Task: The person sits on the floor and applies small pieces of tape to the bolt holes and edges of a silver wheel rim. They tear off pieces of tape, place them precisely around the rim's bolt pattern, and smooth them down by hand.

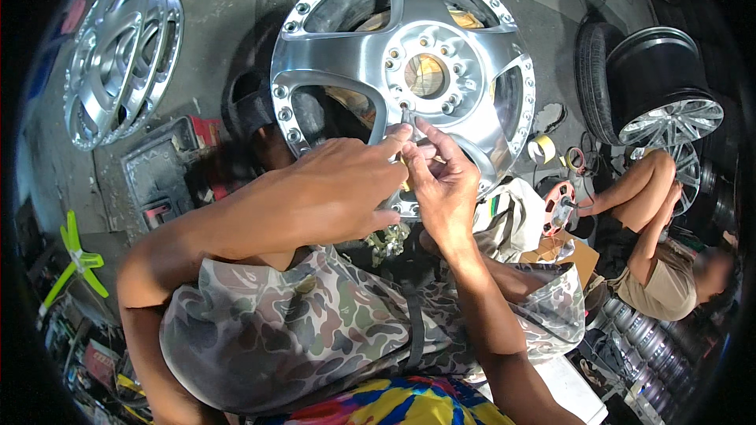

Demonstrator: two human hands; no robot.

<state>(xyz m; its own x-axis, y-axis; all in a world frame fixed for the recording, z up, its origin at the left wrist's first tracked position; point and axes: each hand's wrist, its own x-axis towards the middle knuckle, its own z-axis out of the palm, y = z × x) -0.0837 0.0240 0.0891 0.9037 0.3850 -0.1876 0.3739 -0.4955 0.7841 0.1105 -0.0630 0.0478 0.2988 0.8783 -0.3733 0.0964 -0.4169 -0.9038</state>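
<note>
A silver multi-spoke wheel face [323, 59] with a ring of small bolts along its rim stands upright in front of me. My left hand [339, 181] reaches across to its lower hub, fingers curled and fingertips meeting those of my right hand. My right hand [445, 185] pinches a thin metal tool [405, 114] whose tip is at a lug hole below the round centre bore. The fingers hide most of this tool. What my left fingertips grip, if anything, is hidden. Through the bore and spoke openings, yellowish and dark material shows behind.
More silver wheel faces [110, 63] lean at the far left, above an open grey tool case [157, 181]. A bright green four-armed object [75, 256] is at the left. On the right are a black wheel barrel [657, 71], yellow tape [541, 149] and a seated person [665, 275].
</note>
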